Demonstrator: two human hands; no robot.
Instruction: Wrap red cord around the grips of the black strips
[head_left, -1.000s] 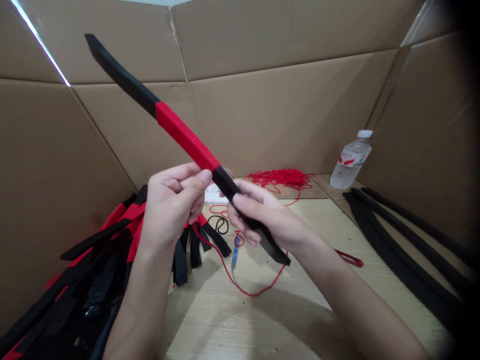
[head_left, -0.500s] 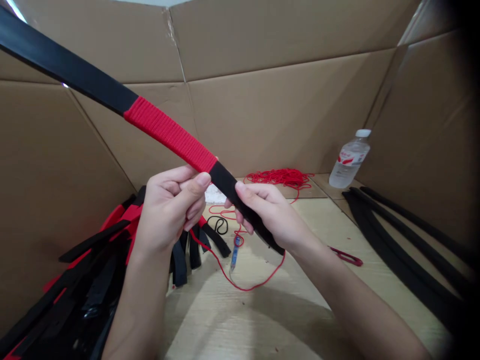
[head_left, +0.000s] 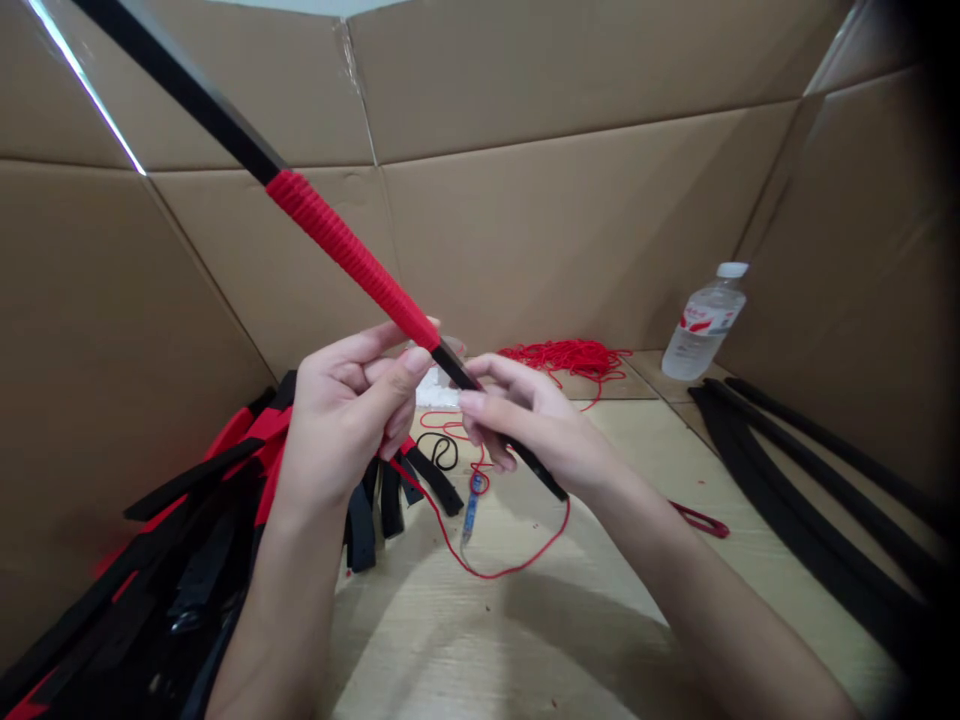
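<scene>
A long black strip [head_left: 202, 105], seen nearly edge-on, slants from the upper left down to my right hand. Red cord [head_left: 349, 252] is wound tightly round its handle part. My left hand [head_left: 356, 400] pinches the lower end of the winding between thumb and fingers. Just below, my right hand [head_left: 525, 415] grips the bare black end with thumb and fingers. A loose length of red cord [head_left: 491, 576] runs from beneath my left hand, loops low over the table and rises to the strip's tip.
A pile of red cord [head_left: 574, 356] lies at the back. Black strips with red windings [head_left: 195, 480] are heaped at left; bare black strips [head_left: 780, 500] lie at right. A water bottle [head_left: 705, 325], a blue pen-like tool [head_left: 471, 510] and a dark red tool [head_left: 701, 519] are on the table [head_left: 465, 640].
The strip has been rolled about its length, from its broad face to its narrow edge. My right fingers have shifted on the black end; my left hand keeps its pinch.
</scene>
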